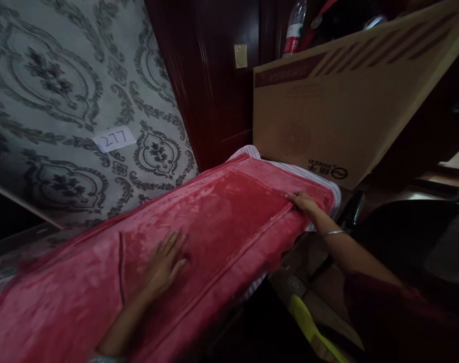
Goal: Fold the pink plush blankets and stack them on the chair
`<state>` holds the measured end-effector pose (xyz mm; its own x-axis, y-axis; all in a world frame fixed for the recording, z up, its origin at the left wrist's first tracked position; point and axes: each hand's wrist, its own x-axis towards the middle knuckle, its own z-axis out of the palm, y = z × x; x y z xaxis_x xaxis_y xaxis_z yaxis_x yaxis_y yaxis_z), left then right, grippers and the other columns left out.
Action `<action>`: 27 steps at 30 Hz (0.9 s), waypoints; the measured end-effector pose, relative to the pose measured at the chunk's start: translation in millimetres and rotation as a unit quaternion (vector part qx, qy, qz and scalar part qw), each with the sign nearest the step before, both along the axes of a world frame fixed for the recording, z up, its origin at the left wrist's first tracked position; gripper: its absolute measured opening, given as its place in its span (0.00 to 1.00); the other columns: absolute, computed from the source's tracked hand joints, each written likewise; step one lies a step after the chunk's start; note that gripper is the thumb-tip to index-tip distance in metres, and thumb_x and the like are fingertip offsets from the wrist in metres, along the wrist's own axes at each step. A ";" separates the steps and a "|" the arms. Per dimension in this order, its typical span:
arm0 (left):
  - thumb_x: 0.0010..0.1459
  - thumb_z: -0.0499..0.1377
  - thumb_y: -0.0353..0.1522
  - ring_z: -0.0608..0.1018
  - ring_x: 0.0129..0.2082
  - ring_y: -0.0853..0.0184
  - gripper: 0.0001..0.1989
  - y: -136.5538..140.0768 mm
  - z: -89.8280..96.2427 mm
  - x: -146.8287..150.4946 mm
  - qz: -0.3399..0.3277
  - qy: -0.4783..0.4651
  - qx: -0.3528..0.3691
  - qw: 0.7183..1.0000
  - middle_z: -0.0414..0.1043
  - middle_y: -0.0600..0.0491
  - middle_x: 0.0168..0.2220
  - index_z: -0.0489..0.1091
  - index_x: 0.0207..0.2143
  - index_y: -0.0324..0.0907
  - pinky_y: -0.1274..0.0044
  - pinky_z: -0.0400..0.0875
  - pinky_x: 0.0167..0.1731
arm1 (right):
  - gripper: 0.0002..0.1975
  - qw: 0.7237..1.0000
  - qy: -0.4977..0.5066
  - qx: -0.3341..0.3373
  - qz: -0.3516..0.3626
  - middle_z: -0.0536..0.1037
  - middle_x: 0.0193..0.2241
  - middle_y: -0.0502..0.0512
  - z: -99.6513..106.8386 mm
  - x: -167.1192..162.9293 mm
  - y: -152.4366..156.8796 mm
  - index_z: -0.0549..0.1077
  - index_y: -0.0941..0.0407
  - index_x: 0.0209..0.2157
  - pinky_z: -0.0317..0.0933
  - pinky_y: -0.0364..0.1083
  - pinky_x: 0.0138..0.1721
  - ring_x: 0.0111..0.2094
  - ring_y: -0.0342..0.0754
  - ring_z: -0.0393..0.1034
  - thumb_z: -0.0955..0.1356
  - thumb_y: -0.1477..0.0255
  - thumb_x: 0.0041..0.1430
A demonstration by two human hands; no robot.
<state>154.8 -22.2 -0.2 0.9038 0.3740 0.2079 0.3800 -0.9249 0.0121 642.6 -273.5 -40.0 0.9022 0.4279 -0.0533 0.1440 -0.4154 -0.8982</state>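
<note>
Blue handwriting on a white slip (114, 138) at ten o'clock reads 277; the slip is on patterned wallpaper (157, 151). At two o'clock stands a large cardboard carton (350, 106), its lower edge carrying a round logo, two Chinese characters and Latin letters, all upside down, that seem to spell YANGZI. Pale lettering in the dark band along its top is too blurred to read, and a faint line drawing shows a round shape. Above its upper edge, at one o'clock, rises a clear bottle (293, 30) with a red and white label, its print illegible; whether it is inside the carton or behind it, I cannot tell. From the centre toward eight o'clock, red plush fabric (222, 217) lies spread over a striped cover (333, 194) that shows at its far end. The left hand (165, 267), at half past seven, rests flat on the fabric, its grip released, fingers extended. The right hand (301, 201), just past three o'clock, touches the fabric near a seam; whether its grip pinches the cloth, I cannot tell. A yellow strip (308, 325) shows at five o'clock.
</note>
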 end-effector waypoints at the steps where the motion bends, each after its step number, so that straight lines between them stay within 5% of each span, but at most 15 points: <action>1: 0.68 0.47 0.40 0.55 0.71 0.56 0.29 -9.3 6.6 19.1 -0.041 0.000 -0.010 0.999 0.51 0.46 0.71 0.54 0.70 0.45 0.57 0.52 0.67 | 0.14 1.000 -0.002 0.012 -0.001 0.79 0.28 0.56 -3.2 1.4 0.7 0.77 0.58 0.34 0.63 0.44 0.30 0.29 0.49 0.71 0.73 0.62 0.52; 6: 0.69 0.48 0.42 0.51 0.72 0.60 0.31 -53.9 32.4 149.4 -0.159 0.024 -0.086 0.983 0.47 0.46 0.72 0.50 0.71 0.46 0.59 0.45 0.70 | 0.17 0.999 -0.005 0.053 -0.006 0.81 0.34 0.58 -18.0 8.9 2.7 0.78 0.58 0.41 0.67 0.45 0.35 0.36 0.52 0.74 0.73 0.65 0.49; 10: 0.68 0.50 0.43 0.46 0.73 0.56 0.33 -82.4 23.2 239.5 -0.135 0.067 -0.114 0.982 0.41 0.44 0.74 0.48 0.71 0.44 0.53 0.40 0.69 | 0.16 0.998 0.005 0.069 0.014 0.80 0.31 0.54 -23.6 11.7 0.2 0.78 0.58 0.38 0.67 0.44 0.34 0.34 0.50 0.73 0.71 0.63 0.50; 16: 0.66 0.49 0.52 0.42 0.73 0.50 0.35 -107.4 -13.1 275.1 -0.244 0.142 -0.159 0.946 0.42 0.48 0.74 0.50 0.71 0.51 0.45 0.36 0.66 | 0.19 0.994 0.005 0.109 0.030 0.82 0.39 0.57 -25.7 11.1 -7.0 0.77 0.59 0.42 0.68 0.49 0.44 0.41 0.54 0.75 0.71 0.65 0.49; 20: 0.70 0.45 0.45 0.53 0.72 0.58 0.27 -63.8 -4.0 296.6 -0.231 0.067 -0.193 0.951 0.52 0.51 0.71 0.56 0.69 0.55 0.53 0.36 0.69 | 0.22 0.994 -0.023 0.105 0.020 0.82 0.42 0.60 -31.2 9.6 -8.8 0.77 0.59 0.43 0.67 0.53 0.49 0.44 0.58 0.75 0.71 0.61 0.48; 24: 0.66 0.51 0.34 0.55 0.71 0.56 0.27 23.8 19.0 344.0 -0.025 -0.018 -0.175 0.984 0.56 0.43 0.69 0.60 0.67 0.42 0.58 0.41 0.69 | 0.24 0.993 -0.042 0.113 0.014 0.82 0.41 0.60 -35.9 7.5 -8.1 0.78 0.59 0.44 0.67 0.54 0.48 0.43 0.58 0.76 0.69 0.59 0.48; 27: 0.64 0.55 0.34 0.54 0.71 0.54 0.31 83.0 26.4 375.7 0.114 -0.027 -0.220 0.968 0.51 0.40 0.71 0.56 0.68 0.40 0.58 0.44 0.68 | 0.25 0.993 -0.054 0.109 0.005 0.82 0.40 0.60 -36.9 6.0 -8.3 0.78 0.58 0.43 0.68 0.54 0.47 0.42 0.58 0.76 0.69 0.56 0.47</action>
